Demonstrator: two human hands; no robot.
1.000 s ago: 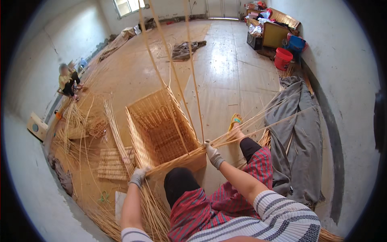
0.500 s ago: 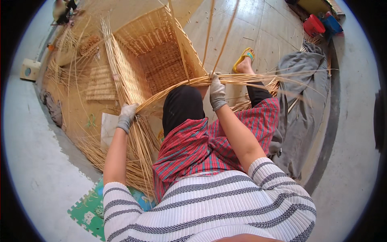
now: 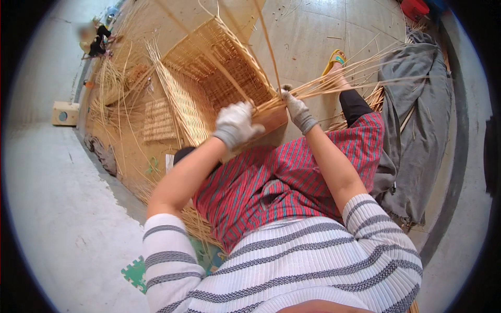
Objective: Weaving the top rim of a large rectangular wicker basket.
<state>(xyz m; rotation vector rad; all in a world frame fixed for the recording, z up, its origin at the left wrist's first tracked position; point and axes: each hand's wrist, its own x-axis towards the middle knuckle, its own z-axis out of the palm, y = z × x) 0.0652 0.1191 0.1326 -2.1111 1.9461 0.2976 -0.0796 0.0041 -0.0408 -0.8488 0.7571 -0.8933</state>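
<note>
A rectangular woven wicker basket lies before my knees, its hollow turned up toward me. My right hand, in a pale work glove with a grey cuff, is closed round a bundle of long wicker rods at the basket's near right corner. The rods' loose ends fan out to the right. My left hand, gloved alike, is at the near rim beside the bundle, thumb out toward the right. Motion blurs it, and its fingertips are partly hidden. Tall upright rods rise from the rim.
A flat woven panel and tangled wicker lie on the left floor. On the right are a grey cloth and my foot in a yellow sandal. A person sits far left. A red bucket stands far right.
My left hand has left the rods at the basket's near left corner and moved right, close to my right hand. The bundle no longer stretches across my knee. The view has shifted slightly.
</note>
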